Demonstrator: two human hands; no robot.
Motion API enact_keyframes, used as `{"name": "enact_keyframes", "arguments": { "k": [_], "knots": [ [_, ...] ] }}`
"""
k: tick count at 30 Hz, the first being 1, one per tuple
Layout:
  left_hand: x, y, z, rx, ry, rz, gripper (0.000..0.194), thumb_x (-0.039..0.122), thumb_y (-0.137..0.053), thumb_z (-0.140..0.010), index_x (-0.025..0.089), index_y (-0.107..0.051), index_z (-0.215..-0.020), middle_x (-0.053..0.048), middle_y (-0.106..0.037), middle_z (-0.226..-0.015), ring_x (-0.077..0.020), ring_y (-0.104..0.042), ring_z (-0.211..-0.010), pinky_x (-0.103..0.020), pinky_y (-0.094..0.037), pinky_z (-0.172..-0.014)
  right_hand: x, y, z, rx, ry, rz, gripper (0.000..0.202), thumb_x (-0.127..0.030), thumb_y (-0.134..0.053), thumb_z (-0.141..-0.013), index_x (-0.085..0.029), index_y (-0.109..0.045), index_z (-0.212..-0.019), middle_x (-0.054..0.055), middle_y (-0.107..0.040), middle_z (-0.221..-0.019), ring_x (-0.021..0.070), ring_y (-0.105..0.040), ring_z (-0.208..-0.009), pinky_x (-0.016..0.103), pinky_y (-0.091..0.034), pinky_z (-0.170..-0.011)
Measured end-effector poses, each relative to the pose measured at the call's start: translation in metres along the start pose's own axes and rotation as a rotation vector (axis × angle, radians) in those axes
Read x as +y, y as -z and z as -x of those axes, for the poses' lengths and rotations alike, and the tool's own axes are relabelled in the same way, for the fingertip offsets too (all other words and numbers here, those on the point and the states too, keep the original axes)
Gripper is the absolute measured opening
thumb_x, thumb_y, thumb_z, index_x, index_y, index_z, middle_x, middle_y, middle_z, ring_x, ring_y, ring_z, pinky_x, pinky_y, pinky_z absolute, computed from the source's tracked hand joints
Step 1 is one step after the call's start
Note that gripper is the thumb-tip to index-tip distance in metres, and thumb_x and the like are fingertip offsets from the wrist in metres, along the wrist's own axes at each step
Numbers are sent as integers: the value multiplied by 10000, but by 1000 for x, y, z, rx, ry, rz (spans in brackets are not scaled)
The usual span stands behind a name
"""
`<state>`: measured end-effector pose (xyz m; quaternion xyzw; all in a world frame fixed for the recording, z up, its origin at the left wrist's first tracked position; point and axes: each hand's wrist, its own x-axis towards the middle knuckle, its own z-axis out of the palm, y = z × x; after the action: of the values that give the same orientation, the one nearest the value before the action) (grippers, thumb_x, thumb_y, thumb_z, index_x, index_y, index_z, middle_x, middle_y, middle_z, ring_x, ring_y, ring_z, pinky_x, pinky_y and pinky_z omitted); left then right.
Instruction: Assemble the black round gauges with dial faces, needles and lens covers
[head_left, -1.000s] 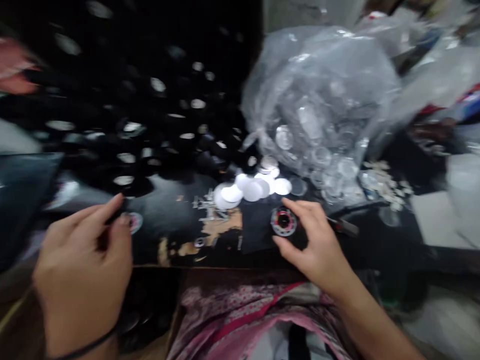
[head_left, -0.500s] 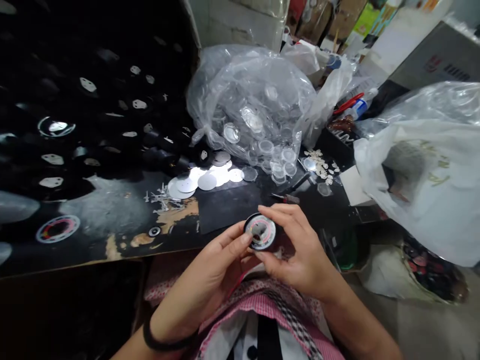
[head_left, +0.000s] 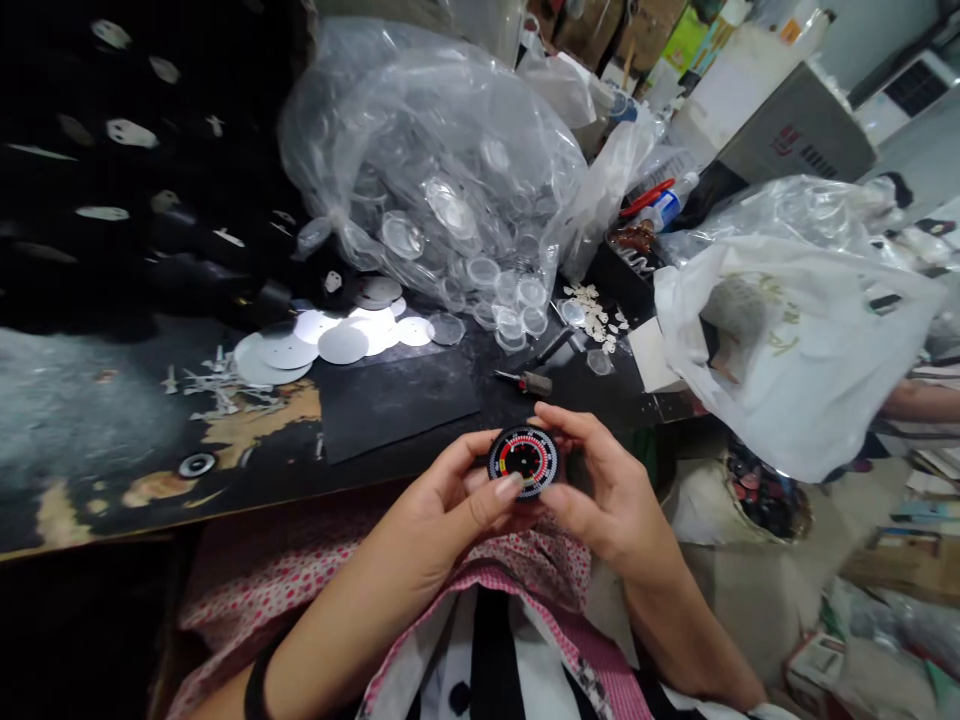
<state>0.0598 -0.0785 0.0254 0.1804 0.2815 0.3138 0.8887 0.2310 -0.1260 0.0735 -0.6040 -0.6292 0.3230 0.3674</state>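
A round black dial gauge point(head_left: 524, 458) with red and white markings faces up above my lap, just off the table's front edge. My left hand point(head_left: 466, 492) holds it from the left, thumb on its lower left rim. On the other side my right hand point(head_left: 596, 488) grips its right edge between thumb and fingers. Behind it on the table lie a small screwdriver point(head_left: 534, 383) and a black sheet point(head_left: 397, 400). Silvery discs point(head_left: 343, 342) overlap beyond the sheet, with white pins point(head_left: 225, 388) to their left.
A big clear bag point(head_left: 450, 150) of transparent round covers stands at the back. Small white pieces point(head_left: 592, 315) lie to its right. A white plastic bag point(head_left: 810, 350) hangs over the right side. Another person's arm point(head_left: 919, 399) shows at the far right.
The view has swung right, so the table things appear further left. The dial's face now shows clearly, its glare gone. Both hands still hold it, with the right fingers slightly shifted.
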Motion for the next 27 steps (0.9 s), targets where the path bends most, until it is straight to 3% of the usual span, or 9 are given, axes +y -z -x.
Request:
{"name": "enact_keyframes", "arguments": {
  "k": [4,11,15,19,21,27],
  "knots": [
    [-6,1,-5,-6,80,4,388,383,-919,-665,233,-735,-971,-21,-770,-921,-172,-756,-740,-278,-615,-758,-5,1,2,57,-132,7,359,-351,-627,-929,-234,-642,-1267,47,-653,-1037,174,-636,-913,320,-546,-833],
    [-5,-1,-3,-49,197,29,291,326,-816,-787,201,-744,-1039,-58,-774,-867,-195,-761,-738,-285,-615,-730,-9,-2,3,10,-215,-100,368,-393,-595,-952,-228,-630,-1279,66,-694,-1115,200,-668,-985,343,-559,-859],
    [-4,-3,-4,-49,169,-27,333,323,-822,-749,198,-738,-1046,-68,-769,-911,-213,-756,-728,-335,-619,-744,-6,-3,6,23,-98,33,371,-367,-577,-969,-258,-607,-1322,46,-673,-1040,188,-659,-930,344,-563,-843],
    [-7,-2,-9,31,58,-21,374,351,-887,-649,220,-709,-951,-25,-749,-927,-178,-731,-709,-305,-614,-703,-5,-7,10,191,201,416,372,-239,-594,-944,-291,-617,-1312,72,-576,-1245,211,-594,-1090,383,-536,-932],
    [-8,-1,-10,60,15,-25,376,355,-884,-659,226,-683,-949,-2,-734,-892,-157,-716,-692,-284,-606,-692,-6,-9,11,199,284,571,350,-208,-600,-935,-290,-644,-1272,79,-544,-1310,235,-554,-1163,419,-505,-983],
    [-12,3,-10,133,-92,-121,325,373,-779,-793,237,-628,-1046,-22,-743,-976,-182,-735,-839,-293,-601,-764,-12,-21,13,121,224,812,419,-292,-575,-958,-255,-595,-1375,120,-564,-1396,308,-531,-1211,517,-436,-1007]
  ]
}}
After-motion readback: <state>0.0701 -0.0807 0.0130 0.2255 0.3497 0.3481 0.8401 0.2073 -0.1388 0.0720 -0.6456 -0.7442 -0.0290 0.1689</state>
